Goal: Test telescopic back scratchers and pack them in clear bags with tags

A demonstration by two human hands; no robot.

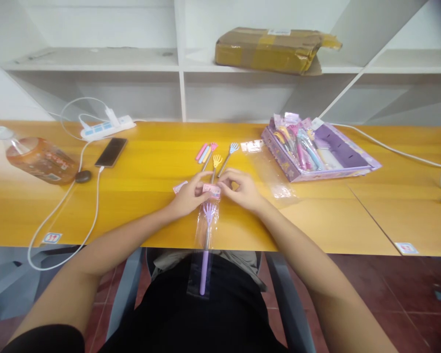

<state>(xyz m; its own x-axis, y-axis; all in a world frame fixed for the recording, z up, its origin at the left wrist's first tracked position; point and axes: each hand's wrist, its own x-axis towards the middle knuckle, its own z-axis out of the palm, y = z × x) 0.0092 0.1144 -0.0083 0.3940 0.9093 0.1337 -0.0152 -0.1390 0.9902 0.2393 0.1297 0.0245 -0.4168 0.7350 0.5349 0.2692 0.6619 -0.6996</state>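
A purple back scratcher (205, 267) lies inside a clear plastic bag (196, 245) with a pink header card (211, 191). The bag's lower end hangs past the table edge over my lap. My left hand (189, 196) pinches the bag's top at the card's left side. At its right corner, my right hand (242, 189) is closed, thumb and forefinger together on the bag's top edge. Just beyond my hands lie a yellow back scratcher (216, 161), a blue back scratcher (234, 147) and a pink back scratcher (213, 146), their lower parts partly hidden.
A purple box (297, 174) of bagged back scratchers stands right, beside an empty clear bag (270, 169). Left are a phone (111, 152), a power strip (108, 126), a white cable (96, 206) and a bottle (44, 159). A taped carton (264, 49) sits on the shelf.
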